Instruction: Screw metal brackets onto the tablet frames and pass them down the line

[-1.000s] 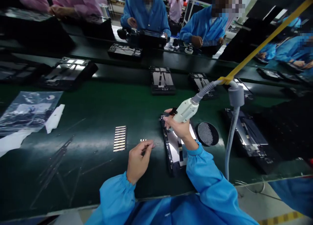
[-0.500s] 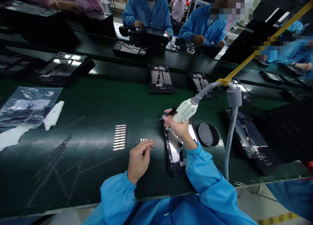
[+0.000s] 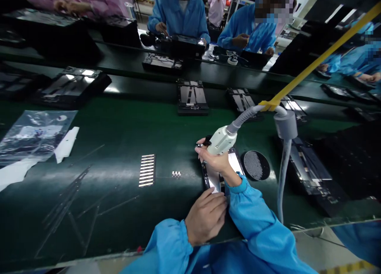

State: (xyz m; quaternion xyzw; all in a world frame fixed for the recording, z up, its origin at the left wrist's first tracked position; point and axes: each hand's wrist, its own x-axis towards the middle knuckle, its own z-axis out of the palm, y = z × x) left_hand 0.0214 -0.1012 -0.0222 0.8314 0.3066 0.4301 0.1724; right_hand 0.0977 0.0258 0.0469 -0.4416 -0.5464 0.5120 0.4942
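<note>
My right hand [image 3: 214, 159] is wrapped round a white electric screwdriver [image 3: 222, 140] with a grey hose, its tip down on the far end of a black device panel [image 3: 214, 175] lying on the green belt. My left hand [image 3: 206, 219] rests on the near end of that panel, fingers together and laid flat against it. A round black dish of small screws [image 3: 255, 165] sits just right of the panel. A strip of metal pieces [image 3: 147, 170] and a few tiny parts [image 3: 176, 173] lie to the left on the belt.
More black panels [image 3: 192, 97] ride the belt [image 3: 119, 123] farther back and to the right [image 3: 309, 175]. A clear plastic bag [image 3: 32, 131] and white paper lie at left. Other people in blue and pink coats work across the line. A yellow strap [image 3: 315, 60] holds the hose.
My left hand left the small parts on the belt and moved right and nearer, onto the near end of the panel. The right hand with the screwdriver shifted slightly.
</note>
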